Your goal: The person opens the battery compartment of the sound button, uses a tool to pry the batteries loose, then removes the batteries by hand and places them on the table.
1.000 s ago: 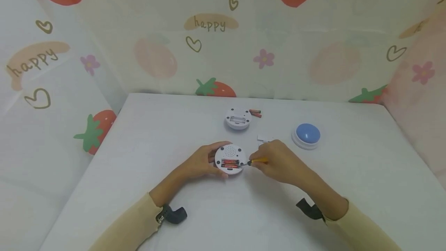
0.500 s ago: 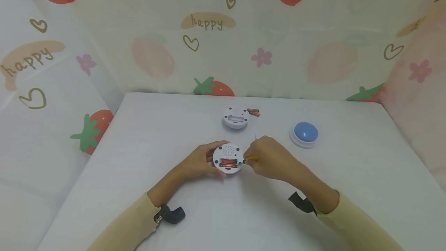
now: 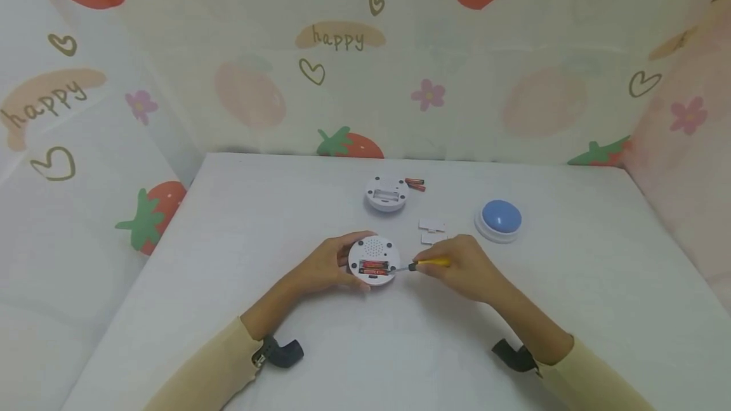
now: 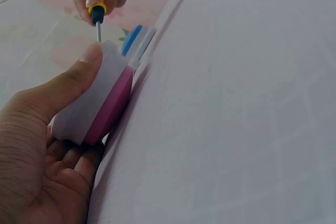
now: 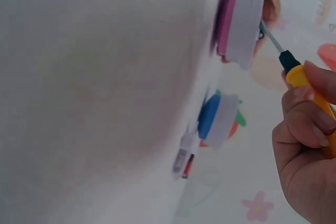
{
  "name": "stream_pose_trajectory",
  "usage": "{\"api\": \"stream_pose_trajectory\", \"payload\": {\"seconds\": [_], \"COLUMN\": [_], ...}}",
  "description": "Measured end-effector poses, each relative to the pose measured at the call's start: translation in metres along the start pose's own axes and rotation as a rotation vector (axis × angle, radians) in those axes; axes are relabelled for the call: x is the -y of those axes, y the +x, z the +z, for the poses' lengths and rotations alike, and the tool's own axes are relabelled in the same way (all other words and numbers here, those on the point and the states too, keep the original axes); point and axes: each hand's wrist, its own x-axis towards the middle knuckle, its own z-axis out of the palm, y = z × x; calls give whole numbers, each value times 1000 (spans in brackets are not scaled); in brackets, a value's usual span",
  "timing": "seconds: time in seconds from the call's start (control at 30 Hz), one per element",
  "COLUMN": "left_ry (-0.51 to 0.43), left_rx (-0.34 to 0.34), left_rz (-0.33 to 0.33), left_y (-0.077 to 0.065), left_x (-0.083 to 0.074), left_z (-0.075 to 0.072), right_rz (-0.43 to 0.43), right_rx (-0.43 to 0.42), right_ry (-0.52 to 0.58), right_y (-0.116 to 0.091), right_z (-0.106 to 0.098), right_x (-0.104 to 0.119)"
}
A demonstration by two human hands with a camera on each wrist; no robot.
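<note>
My left hand [image 3: 325, 266] grips a round white push-button device [image 3: 374, 245] by its side, thumb and fingers around the rim. The device lies underside up; its pink dome [image 4: 111, 106] faces the table in the left wrist view. Red batteries [image 3: 374, 264] sit in its uncovered compartment. From the right, my right hand [image 3: 461, 266] holds a screwdriver [image 3: 434, 262] by the yellow handle. The screwdriver's metal shaft [image 5: 271, 35] reaches to the compartment's right end, its tip at the batteries' ends.
Behind stands a similar upturned device [image 3: 387, 204] with a vacant battery slot, two loose batteries [image 3: 415, 184] beside it. White plastic covers [image 3: 432, 225] lie behind the right hand. A blue-domed button [image 3: 502, 216] stands upright farther right. A patterned cloth [image 3: 365, 94] hangs behind the table.
The right hand and screwdriver shifted left over the compartment's right end, then drew back right with the handle lower, uncovering the white covers. The left hand keeps its hold on the device.
</note>
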Motion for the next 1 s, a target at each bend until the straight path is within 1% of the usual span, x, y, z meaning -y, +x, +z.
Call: {"api": "stream_pose_trajectory", "payload": {"seconds": [0.2,0.4,0.57,0.7,0.9,1.0], "left_ry": [-5,0,6,0,-3,-9], "left_rx": [4,9,8,8,11,12], "left_rz": [1,-10,0,1,5,14], "left_y": [-1,-1,-1,0,0,0], "left_x": [-1,-3,-1,-1,-1,-1], "left_z": [-1,-1,-2,-1,-1,-2], "right_rz": [97,129,119,97,26,3], "right_rx": [0,11,19,9,-15,-11], "right_ry": [84,147,135,89,7,-27], "right_y": [0,0,0,-3,-7,-8], "right_z": [4,5,4,2,-1,-3], "right_x": [-10,-15,-13,-8,1,3]}}
